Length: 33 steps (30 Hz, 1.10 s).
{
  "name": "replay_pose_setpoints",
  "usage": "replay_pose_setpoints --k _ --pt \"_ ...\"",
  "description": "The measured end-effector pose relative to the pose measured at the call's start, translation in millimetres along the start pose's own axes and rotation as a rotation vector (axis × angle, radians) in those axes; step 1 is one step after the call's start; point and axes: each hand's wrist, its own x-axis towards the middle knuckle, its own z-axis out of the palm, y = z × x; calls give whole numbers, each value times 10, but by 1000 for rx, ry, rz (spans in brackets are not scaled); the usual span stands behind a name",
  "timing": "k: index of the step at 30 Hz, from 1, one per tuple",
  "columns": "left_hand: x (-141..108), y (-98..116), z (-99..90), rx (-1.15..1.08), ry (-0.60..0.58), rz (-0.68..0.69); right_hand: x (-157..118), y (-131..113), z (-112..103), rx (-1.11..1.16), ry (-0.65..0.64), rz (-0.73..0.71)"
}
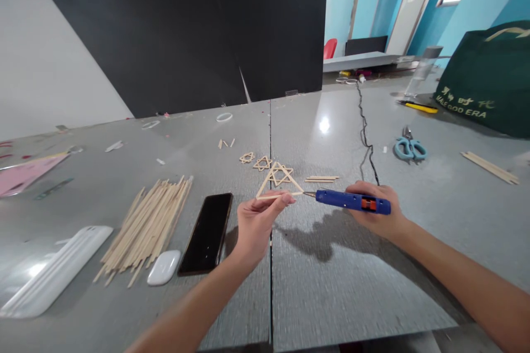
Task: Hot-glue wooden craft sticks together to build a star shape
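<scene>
My left hand [259, 223] pinches the bottom stick of a wooden triangle [292, 178], held up above the table. My right hand [379, 215] is wrapped round a blue glue gun [345, 200], whose metal tip meets the triangle's lower right corner. Behind the triangle lies a star of sticks [285, 174], partly covered by it. Two smaller stars, a middle one [262, 163] and the smallest [247, 158], lie to its left. Several loose sticks [322, 179] rest just beyond the glue gun.
On the grey table [314, 298], a stick pile [144, 226], black phone [207, 234] and white case [164, 268] lie left. Blue scissors [409, 148], a black cord [364, 127], more sticks [489, 167], a yellow cutter [420, 107] and a green bag [488, 80] are right.
</scene>
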Motion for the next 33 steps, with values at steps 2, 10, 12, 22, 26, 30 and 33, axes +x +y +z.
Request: replay_pose_setpoints --k 2,10,12,22,26,30,33 --pt "0 8 1 -13 3 6 13 -11 -2 -5 6 -9" --pt "-9 81 4 58 -80 156 48 -30 -24 -40 -5 -47" --pt "-17 100 3 101 -79 202 32 -14 -20 -48 -14 -52" --pt "-31 119 -10 157 -54 307 -8 14 -54 -67 45 -6" --pt "-30 106 -14 171 -40 310 -13 32 -27 -74 11 -49" --pt "-39 107 -8 154 -39 320 -15 40 -8 -71 11 -59" --pt "-45 111 -1 168 -36 319 -13 34 -11 -57 -1 -53"
